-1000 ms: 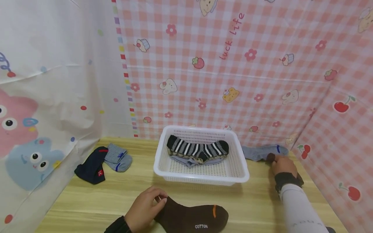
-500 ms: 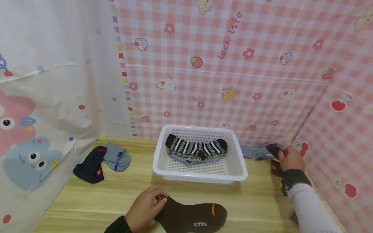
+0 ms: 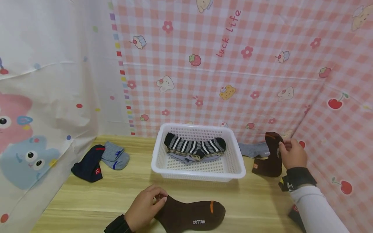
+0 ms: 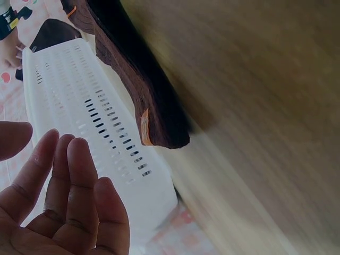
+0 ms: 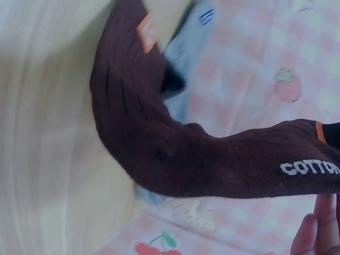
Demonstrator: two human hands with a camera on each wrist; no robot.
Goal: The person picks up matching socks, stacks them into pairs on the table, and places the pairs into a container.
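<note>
At the left edge of the worktop point(image 3: 73, 210), toward its far corner, I see a navy sock point(image 3: 88, 165) with a red badge, and touching its right side lies a folded grey sock point(image 3: 116, 155). Close to the front edge is the left hand point(image 3: 147, 207); its fingers are softly bent, the thumb stands apart from them, and nothing is pinched. It is beside the cuff of a brown sock point(image 3: 189, 213), which lies flat there, with the word COTTON and an orange stripe; whether the fingertips touch it, I cannot tell. Behind, near the middle of the far edge, stands a white basket point(image 3: 198, 175), in which a black-and-white striped sock point(image 3: 195, 144) lies over lavender fabric point(image 3: 189, 159). Near the far right corner is a second grey sock point(image 3: 252, 149), partly covered from view by a second brown sock point(image 3: 274, 161). This one is pinched at its foot by the right hand point(image 3: 295, 154), the toe pointing upward. Toward the right edge, a dark sock point(image 3: 296, 216) is half hidden by the sleeve point(image 3: 316, 207).
</note>
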